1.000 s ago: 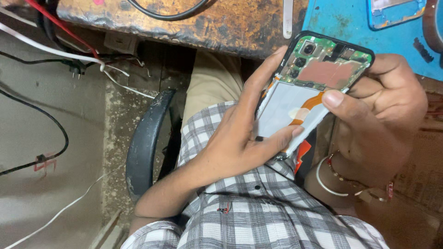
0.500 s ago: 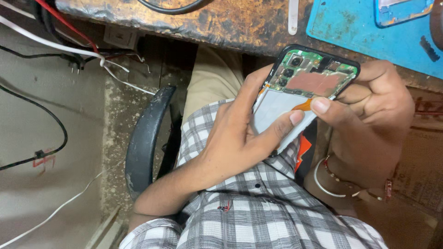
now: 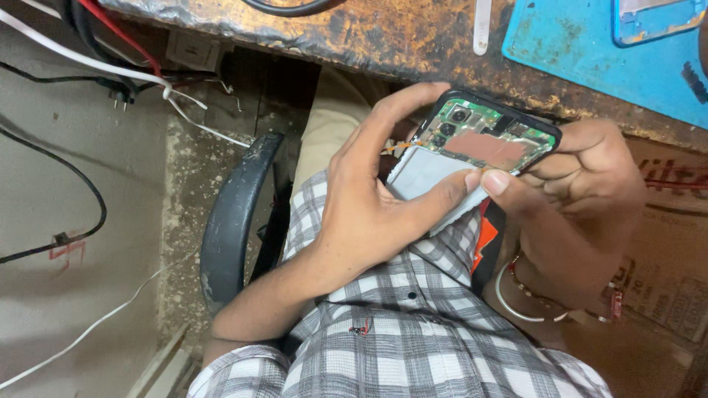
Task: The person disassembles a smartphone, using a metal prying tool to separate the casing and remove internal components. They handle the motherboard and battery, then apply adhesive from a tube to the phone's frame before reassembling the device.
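Left hand and right hand grip opened phone beside brown carton.

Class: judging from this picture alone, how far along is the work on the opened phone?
Done: the phone has its back cover off, green board exposed. In hand: the right hand grips it while the left hand presses the white battery. Left: the phone remains uncovered.
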